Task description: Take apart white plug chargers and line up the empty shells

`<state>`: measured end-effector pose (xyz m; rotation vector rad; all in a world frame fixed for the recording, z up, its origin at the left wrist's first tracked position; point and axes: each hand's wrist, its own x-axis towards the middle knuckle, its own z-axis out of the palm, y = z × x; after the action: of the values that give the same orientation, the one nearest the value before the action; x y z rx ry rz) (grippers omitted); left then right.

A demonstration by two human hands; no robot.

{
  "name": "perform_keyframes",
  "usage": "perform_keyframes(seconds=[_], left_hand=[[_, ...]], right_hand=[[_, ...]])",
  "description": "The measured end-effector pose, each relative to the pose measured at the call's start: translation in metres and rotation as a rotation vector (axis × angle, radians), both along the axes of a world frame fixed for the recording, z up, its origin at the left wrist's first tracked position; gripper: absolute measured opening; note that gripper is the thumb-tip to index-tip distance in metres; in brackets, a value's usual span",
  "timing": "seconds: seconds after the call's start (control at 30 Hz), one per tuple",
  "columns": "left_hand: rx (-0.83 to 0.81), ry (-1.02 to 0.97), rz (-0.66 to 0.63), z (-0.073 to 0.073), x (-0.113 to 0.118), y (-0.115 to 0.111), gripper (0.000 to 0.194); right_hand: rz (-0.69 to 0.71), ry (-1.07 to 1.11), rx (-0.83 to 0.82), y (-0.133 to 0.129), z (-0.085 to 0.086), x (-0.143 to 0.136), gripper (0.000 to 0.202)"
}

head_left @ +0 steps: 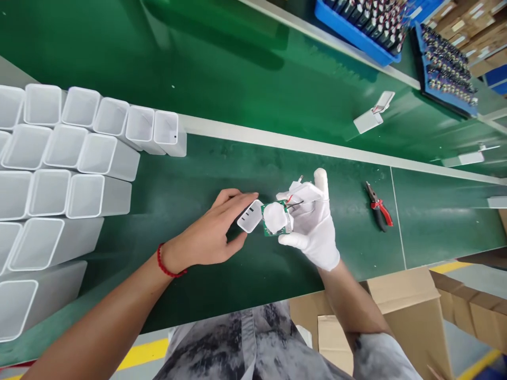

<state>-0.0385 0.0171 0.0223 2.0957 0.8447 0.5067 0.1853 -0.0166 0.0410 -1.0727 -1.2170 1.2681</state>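
Note:
My bare left hand [216,229] grips a white plastic housing [250,216] by its sides. Dark slots show in the end of the housing that faces up. My right hand [315,229], in a white glove, is closed around a green circuit board [276,218] with a round white pad on it. Red and black wires run from the board to a white cover piece [304,194] lying across the gloved palm. Board and housing are side by side, close together; whether they touch I cannot tell.
Rows of open white housings [95,153] stand on the left of the green bench [190,295]. Red-and-black pliers [379,207] lie to the right. A raised ledge carries a blue tray [360,31] of parts and a blue rack [447,74]. Cardboard boxes [412,316] sit below the front edge.

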Motion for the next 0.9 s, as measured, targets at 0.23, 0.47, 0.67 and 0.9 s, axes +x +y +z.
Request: perform_keyframes(seconds=[0.23, 0.47, 0.67, 0.9], left_hand=[[0.116, -0.094, 0.091, -0.011, 0.007, -0.005, 0.048], [0.146, -0.122, 0.101, -0.009, 0.008, -0.009, 0.050], [0.160, -0.116, 0.143, -0.009, 0.008, -0.009, 0.049], [0.158, -0.105, 0.122, -0.006, 0.008, -0.008, 0.050]], right_hand=[[0.080, -0.101, 0.067, -0.008, -0.001, -0.006, 0.116], [0.115, -0.155, 0.109, -0.011, -0.002, -0.011, 0.119], [0.135, -0.167, 0.115, -0.012, -0.006, -0.010, 0.126], [0.154, -0.187, 0.200, -0.007, -0.004, -0.009, 0.117]])
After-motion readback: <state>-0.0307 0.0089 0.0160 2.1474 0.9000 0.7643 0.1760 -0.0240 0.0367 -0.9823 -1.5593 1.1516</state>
